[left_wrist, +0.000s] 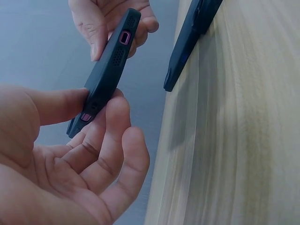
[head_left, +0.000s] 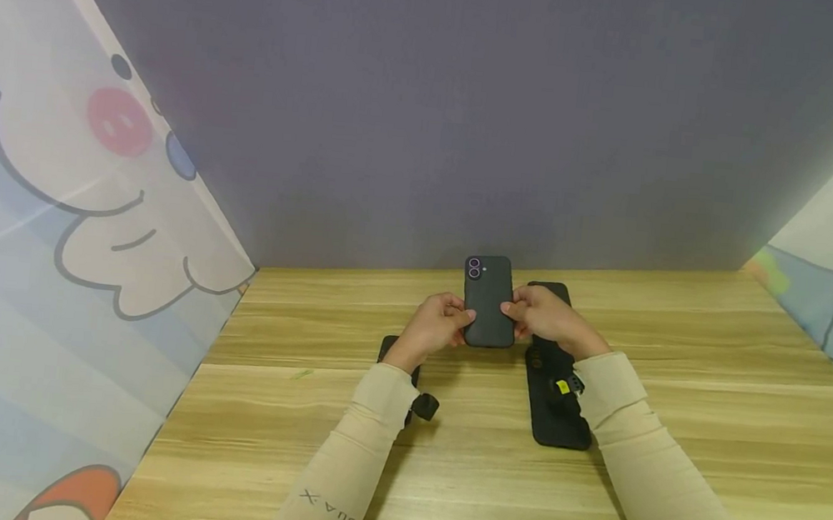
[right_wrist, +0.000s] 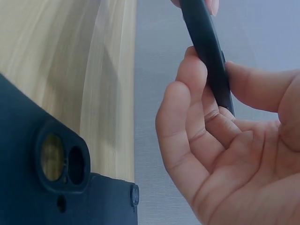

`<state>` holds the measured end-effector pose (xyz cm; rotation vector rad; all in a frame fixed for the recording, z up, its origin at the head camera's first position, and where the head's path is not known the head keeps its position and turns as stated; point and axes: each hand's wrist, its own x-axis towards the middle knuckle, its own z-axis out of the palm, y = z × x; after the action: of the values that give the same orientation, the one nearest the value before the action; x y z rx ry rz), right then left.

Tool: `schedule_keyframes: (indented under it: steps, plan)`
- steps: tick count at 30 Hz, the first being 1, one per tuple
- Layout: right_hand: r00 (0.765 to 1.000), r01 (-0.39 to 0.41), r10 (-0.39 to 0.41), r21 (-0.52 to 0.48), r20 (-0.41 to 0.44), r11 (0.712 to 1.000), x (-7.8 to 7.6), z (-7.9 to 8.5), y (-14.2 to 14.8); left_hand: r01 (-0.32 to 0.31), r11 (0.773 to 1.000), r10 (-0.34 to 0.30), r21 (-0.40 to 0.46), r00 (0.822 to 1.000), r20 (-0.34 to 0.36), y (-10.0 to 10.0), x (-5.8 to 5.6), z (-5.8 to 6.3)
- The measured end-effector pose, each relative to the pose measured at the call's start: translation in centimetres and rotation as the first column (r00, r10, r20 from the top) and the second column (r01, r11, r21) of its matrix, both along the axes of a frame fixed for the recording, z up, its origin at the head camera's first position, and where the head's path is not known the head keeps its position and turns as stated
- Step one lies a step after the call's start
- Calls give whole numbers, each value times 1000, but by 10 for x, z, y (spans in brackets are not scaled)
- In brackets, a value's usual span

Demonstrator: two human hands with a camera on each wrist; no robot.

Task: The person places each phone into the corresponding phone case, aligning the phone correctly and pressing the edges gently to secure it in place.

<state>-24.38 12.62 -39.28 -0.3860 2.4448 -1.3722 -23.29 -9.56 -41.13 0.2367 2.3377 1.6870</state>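
A phone in a black case point(head_left: 489, 309) is held up above the far part of the table, its back with two camera lenses facing the head camera. My left hand point(head_left: 431, 326) pinches its lower left edge between thumb and fingers. On the opposite edge my right hand point(head_left: 548, 316) grips it likewise. The left wrist view shows the bottom end of the phone point(left_wrist: 107, 70), with a pink-rimmed port in a case opening. In the right wrist view the thumb and fingers hold the phone's side point(right_wrist: 206, 42). The screen is hidden in the head view.
Under my right forearm lies a black phone case point(head_left: 559, 424) with open camera holes. Just beyond it is another black phone-shaped item point(head_left: 558, 290), partly covered by my hand. A dark flat item point(head_left: 388, 346) lies beneath my left wrist. A grey panel point(head_left: 429, 127) stands behind the wooden table point(head_left: 455, 481).
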Motion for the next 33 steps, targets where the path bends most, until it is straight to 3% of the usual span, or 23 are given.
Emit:
schedule_keyframes:
  steps: [33]
  plan:
    - [1000, 20, -20, 0, 1, 1000, -4, -5, 1, 4, 1000, -4, -9, 999, 33, -2, -2, -1]
